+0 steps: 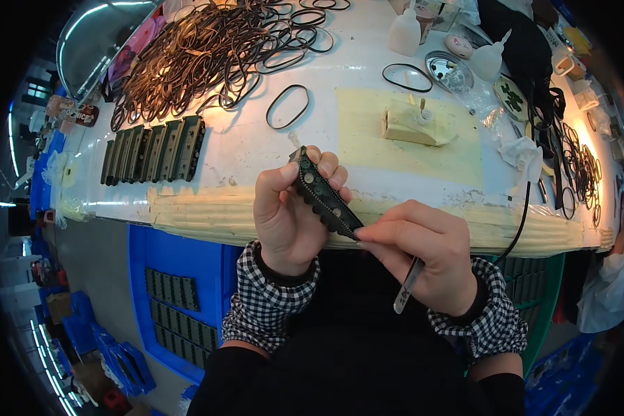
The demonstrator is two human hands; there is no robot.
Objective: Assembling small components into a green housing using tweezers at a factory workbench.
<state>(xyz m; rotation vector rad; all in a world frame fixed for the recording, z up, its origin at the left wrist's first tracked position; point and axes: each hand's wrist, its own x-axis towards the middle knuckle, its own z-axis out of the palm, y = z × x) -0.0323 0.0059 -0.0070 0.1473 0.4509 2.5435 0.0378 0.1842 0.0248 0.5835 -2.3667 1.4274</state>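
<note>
My left hand (290,215) is closed round a dark green studded strip (319,194), thumb on one side and fingers behind it. The strip has a scalloped edge, a line of small beads and a few round silvery studs, and it slants down to the right. At its lower end the thumb and fingertips of my right hand (426,253) pinch together, touching the tip. A flat metal tool (409,286) with a rounded end sticks out below that palm; its other end is hidden in the fingers. Both hands are just over the table's padded front edge (256,220).
Similar strips (152,151) stand in a row at the left, before a heap of dark loops (194,59). A yellowish block (416,123) sits on a yellow sheet, near white squeeze bottles (405,33). Below the table, a blue tray (142,277) holds more strips.
</note>
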